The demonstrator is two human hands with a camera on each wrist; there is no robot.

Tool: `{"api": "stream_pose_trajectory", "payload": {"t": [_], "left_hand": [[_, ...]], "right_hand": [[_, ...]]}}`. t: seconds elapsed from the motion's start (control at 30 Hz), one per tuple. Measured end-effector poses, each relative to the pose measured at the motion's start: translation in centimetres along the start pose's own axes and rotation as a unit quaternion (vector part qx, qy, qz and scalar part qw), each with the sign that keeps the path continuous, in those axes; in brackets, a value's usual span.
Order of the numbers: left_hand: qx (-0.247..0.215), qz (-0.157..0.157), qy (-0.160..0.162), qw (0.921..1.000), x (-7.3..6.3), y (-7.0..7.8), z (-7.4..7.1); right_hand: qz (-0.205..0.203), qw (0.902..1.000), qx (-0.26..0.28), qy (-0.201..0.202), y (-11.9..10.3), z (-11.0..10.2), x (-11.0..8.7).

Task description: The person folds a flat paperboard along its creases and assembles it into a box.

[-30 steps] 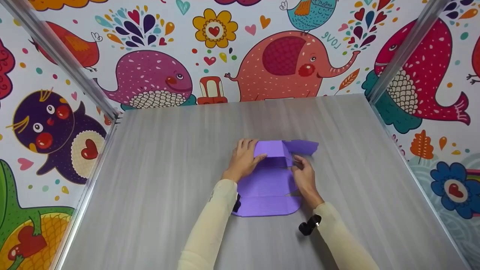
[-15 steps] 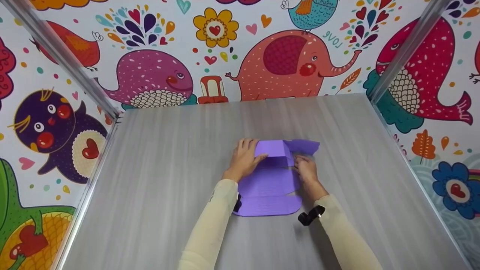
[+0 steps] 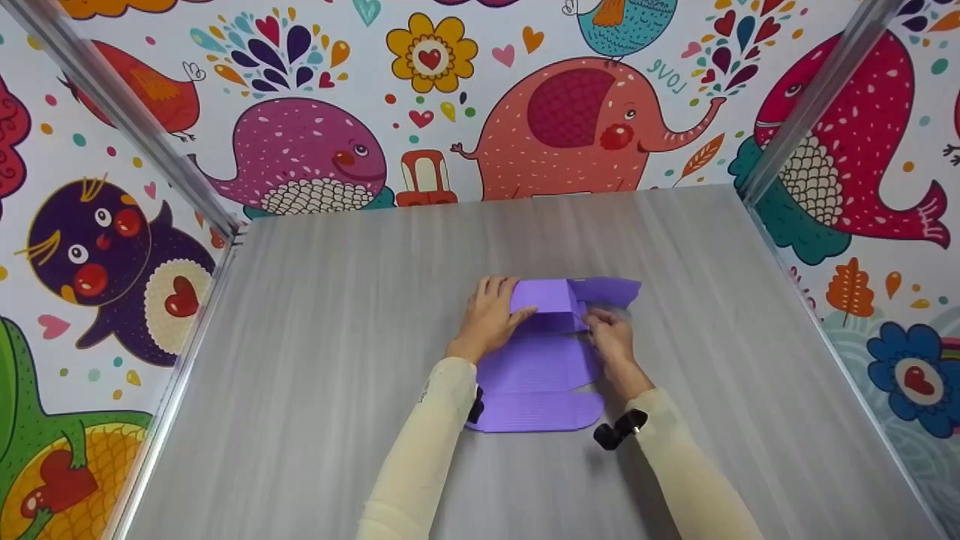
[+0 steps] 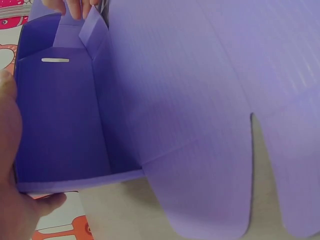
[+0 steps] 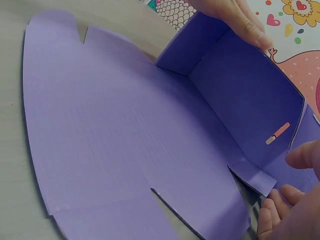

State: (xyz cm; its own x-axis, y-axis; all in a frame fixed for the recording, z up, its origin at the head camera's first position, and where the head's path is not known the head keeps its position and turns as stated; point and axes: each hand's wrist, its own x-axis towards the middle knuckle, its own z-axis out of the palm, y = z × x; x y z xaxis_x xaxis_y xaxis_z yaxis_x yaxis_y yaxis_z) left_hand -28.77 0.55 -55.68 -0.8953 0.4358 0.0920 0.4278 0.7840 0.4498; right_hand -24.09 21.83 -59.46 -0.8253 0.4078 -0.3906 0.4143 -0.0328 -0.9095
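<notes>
A purple cardboard box (image 3: 536,360) lies partly folded on the table, its far part raised into a trough and its near panels flat. My left hand (image 3: 487,319) grips the left end of the raised part, thumb over the top panel. In the right wrist view that left hand (image 5: 235,20) reaches over the upper edge. At the opposite end, my right hand (image 3: 613,341) has curled fingers and pinches a small side flap (image 4: 95,32). The wall with a narrow slot (image 4: 55,60) shows in the left wrist view. A longer flap (image 3: 609,291) sticks out to the right.
The grey wood-grain table (image 3: 322,360) surrounds the box. Walls with cartoon animal prints (image 3: 570,135) stand behind and at both sides, with metal posts (image 3: 810,97) at the corners. A small black wrist camera (image 3: 619,431) hangs below the right wrist.
My right hand has shifted slightly up beside the box's right end, its fingers drawing in to the small flap. The left hand keeps its grip, and the box has hardly moved.
</notes>
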Motion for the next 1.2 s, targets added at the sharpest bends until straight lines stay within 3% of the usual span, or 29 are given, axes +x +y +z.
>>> {"api": "stream_pose_trajectory", "payload": {"t": [0.47, 0.77, 1.03, 1.2], "left_hand": [[-0.007, 0.000, 0.003, 1.0000, 0.0, 0.1, 0.1], [-0.008, -0.003, 0.001, 1.0000, -0.1, 0.1, 0.0], [-0.006, 0.001, 0.004, 1.0000, -0.2, 0.3, -0.1], [-0.002, 0.000, 0.001, 1.0000, -0.1, 0.4, -0.2]], "right_hand": [[-0.044, 0.9981, 0.040, -0.013, -0.3, 1.1, -0.7], [-0.113, 0.9935, -0.011, -0.008, 0.1, 1.6, -1.2], [-0.135, 0.9900, -0.039, -0.005, 0.5, 2.0, -1.5], [-0.149, 0.9883, -0.028, -0.018, 0.6, 2.2, -2.0]]}}
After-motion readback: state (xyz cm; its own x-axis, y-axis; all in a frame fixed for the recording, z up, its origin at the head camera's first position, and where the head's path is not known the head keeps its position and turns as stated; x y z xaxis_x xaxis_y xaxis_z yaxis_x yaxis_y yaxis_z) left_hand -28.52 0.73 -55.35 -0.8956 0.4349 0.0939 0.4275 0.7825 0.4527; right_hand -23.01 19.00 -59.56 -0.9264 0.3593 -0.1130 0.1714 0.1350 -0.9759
